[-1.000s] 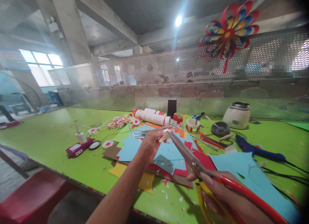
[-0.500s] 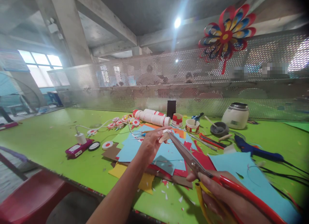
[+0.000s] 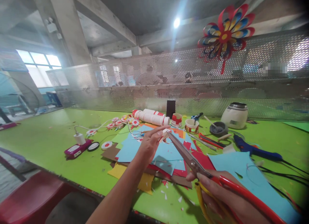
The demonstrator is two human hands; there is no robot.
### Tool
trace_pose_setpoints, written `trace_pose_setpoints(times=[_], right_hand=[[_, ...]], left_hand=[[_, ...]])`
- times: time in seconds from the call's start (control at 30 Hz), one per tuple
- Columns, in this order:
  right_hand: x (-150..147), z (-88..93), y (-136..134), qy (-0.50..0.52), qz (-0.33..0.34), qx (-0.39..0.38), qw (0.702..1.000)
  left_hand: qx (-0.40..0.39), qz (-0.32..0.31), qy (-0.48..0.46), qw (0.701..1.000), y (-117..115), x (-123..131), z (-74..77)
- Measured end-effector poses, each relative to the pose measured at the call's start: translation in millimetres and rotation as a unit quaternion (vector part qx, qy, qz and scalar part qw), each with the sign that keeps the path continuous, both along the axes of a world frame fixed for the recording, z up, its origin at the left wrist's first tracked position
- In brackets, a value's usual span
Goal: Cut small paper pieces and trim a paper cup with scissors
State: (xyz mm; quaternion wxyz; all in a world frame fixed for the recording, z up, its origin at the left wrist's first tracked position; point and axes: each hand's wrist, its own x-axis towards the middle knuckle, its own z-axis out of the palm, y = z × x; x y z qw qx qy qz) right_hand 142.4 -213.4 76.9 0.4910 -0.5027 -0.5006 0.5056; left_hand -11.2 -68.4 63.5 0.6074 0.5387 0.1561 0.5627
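Note:
Pinched between the fingers of my left hand (image 3: 152,141) is a small white piece of paper (image 3: 165,134), held above the sheets. My right hand (image 3: 214,188) is wrapped round the handles of large scissors (image 3: 190,159), one handle red and one yellow. The blades point up and left, with their tips at the white paper. Whether the tips grip the paper is too small to tell. Light blue sheets (image 3: 137,150) lie beneath both hands, with red, brown and yellow paper under them. White and red scraps (image 3: 180,199) are scattered near the table's front edge.
White rolls (image 3: 152,118) lie at the back beside red-and-white discs (image 3: 118,123). A purple power strip (image 3: 77,149) stands on the left. To the right are a grey bowl (image 3: 218,129), a cream jar (image 3: 234,116) and a blue glue gun (image 3: 258,150). A mesh partition (image 3: 135,85) borders the table.
The white paper is turned slightly in my left hand, at the scissor tips. The whole view has shifted a little; both hands keep nearly the same pose.

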Motion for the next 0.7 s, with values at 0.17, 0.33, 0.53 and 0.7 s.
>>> trace_pose_setpoints(times=[0.17,0.33,0.53,0.7], right_hand=[[4,-3.4,1,-0.114,-0.033,0.037,0.992],[16,-13.2,9,-0.211,0.042,0.092,0.972],[12,-18.2,13,-0.268,0.007,0.143,0.953],[12,-26.0,15,-0.347,-0.025,0.202,0.915]], left_hand=[[0.008,-0.014,-0.002,1.000,2,-1,-1.8],[0.014,-0.039,-0.004,0.999,5,-3,-4.3],[0.047,-0.012,-0.008,0.999,-1,0,-2.3],[0.086,0.031,-0.014,0.996,-2,2,-3.4]])
